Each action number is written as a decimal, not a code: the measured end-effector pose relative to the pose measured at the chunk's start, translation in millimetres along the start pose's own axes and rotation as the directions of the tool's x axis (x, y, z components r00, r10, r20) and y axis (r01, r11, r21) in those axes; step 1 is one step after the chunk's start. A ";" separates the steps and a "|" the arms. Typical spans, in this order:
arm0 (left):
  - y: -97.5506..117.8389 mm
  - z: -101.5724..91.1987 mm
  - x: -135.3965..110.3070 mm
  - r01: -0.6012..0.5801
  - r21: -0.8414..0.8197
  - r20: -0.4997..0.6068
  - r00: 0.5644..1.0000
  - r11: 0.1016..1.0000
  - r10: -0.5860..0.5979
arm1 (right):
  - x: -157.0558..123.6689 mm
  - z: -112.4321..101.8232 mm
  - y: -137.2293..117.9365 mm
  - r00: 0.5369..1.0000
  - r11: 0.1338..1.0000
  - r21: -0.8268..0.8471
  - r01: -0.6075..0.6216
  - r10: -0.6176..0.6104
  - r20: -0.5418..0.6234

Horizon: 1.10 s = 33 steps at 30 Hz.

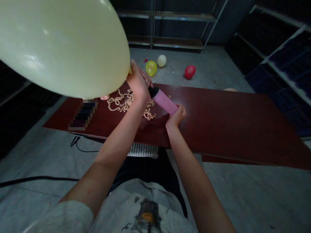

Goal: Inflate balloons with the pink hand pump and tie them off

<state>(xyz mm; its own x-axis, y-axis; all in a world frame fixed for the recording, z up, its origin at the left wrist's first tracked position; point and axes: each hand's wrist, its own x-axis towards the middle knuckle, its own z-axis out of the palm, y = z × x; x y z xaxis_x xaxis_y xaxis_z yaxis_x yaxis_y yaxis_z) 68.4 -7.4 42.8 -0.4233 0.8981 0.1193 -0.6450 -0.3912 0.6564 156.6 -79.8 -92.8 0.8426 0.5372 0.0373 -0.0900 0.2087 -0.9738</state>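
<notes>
A big pale yellow balloon (65, 48) fills the upper left of the head view. My left hand (139, 81) is closed where the balloon's neck meets the black end of a pink hand pump (166, 102). Those fingers are partly hidden behind the hand, but they wrap the neck and nozzle area. My right hand (176, 116) is wrapped round the lower end of the pink pump, which slants down to the right above the table. Beneath my left wrist lies a tangle of beige, cord-like loops (123, 102).
The dark red table (230, 119) runs across the view. A blurred-out phone-like object (84, 115) lies at its left. Beyond, on the floor, rest a yellow balloon (151, 68), a white balloon (161, 61) and a red balloon (190, 72). Metal shelves (179, 16) stand behind.
</notes>
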 end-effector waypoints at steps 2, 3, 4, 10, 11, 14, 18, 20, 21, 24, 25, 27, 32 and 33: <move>7.5 -10.5 2.1 0.089 0.039 0.014 0.996 0.995 -0.090 | -1.5 0.2 -1.4 1.000 0.998 -0.055 0.021 -0.019 0.024; 11.2 -16.7 3.7 0.113 0.047 0.012 0.993 0.993 -0.113 | -2.7 0.6 -2.4 0.999 0.996 -0.080 0.034 -0.032 0.030; 14.3 -23.5 5.8 0.117 0.036 0.003 0.993 0.993 -0.117 | -4.0 1.1 -3.5 0.998 0.993 -0.103 0.051 -0.048 0.030; 29.3 -62.8 26.3 0.128 -0.096 0.021 0.992 0.987 -0.126 | -8.8 3.8 -5.1 0.993 0.984 -0.147 0.105 -0.096 0.061; 34.3 -67.4 28.5 0.136 -0.110 0.013 0.991 0.985 -0.135 | -8.7 3.6 -4.5 0.993 0.984 -0.143 0.108 -0.100 0.061; 54.0 -78.1 31.5 0.150 -0.144 -0.004 0.988 0.978 -0.153 | -7.5 2.2 -2.1 0.992 0.984 -0.135 0.118 -0.110 0.060; 82.8 -90.1 35.5 0.127 -0.158 -0.060 0.989 0.979 -0.138 | -6.1 0.2 1.0 0.991 0.984 -0.125 0.127 -0.120 0.063; 97.4 -96.6 40.0 0.113 -0.151 -0.086 0.988 0.982 -0.127 | -6.1 -0.5 1.6 0.990 0.983 -0.122 0.135 -0.128 0.065; 105.0 -99.9 42.5 0.104 -0.146 -0.094 0.988 0.984 -0.119 | -6.3 -0.7 1.7 0.989 0.983 -0.119 0.138 -0.131 0.066; 128.7 -107.0 48.7 0.081 -0.136 -0.091 0.991 0.987 -0.094 | -8.0 -0.6 0.6 0.988 0.984 -0.110 0.141 -0.133 0.078; 135.9 -107.3 49.4 0.073 -0.136 -0.086 0.993 0.988 -0.085 | -8.7 -0.4 0.1 0.988 0.984 -0.109 0.140 -0.131 0.084; 147.0 -103.4 48.7 0.057 -0.137 -0.075 0.995 0.989 -0.067 | -9.6 0.0 -0.7 0.987 0.984 -0.112 0.140 -0.129 0.095; 141.3 -75.4 45.7 -0.039 -0.128 -0.086 0.996 0.991 0.028 | -6.9 -1.6 2.1 0.991 0.980 -0.148 0.130 -0.123 0.050; 134.1 -69.5 46.6 -0.060 -0.129 -0.088 0.995 0.990 0.049 | -5.7 -2.3 3.5 0.992 0.979 -0.158 0.126 -0.123 0.031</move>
<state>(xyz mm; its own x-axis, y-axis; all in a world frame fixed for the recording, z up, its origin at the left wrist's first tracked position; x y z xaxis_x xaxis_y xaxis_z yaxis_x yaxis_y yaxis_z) -82.0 -32.0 84.6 -0.5088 0.8566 0.0855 -0.6949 -0.4673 0.5466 152.8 -84.0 -96.9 0.8302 0.5330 0.1635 0.1020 0.1430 -0.9844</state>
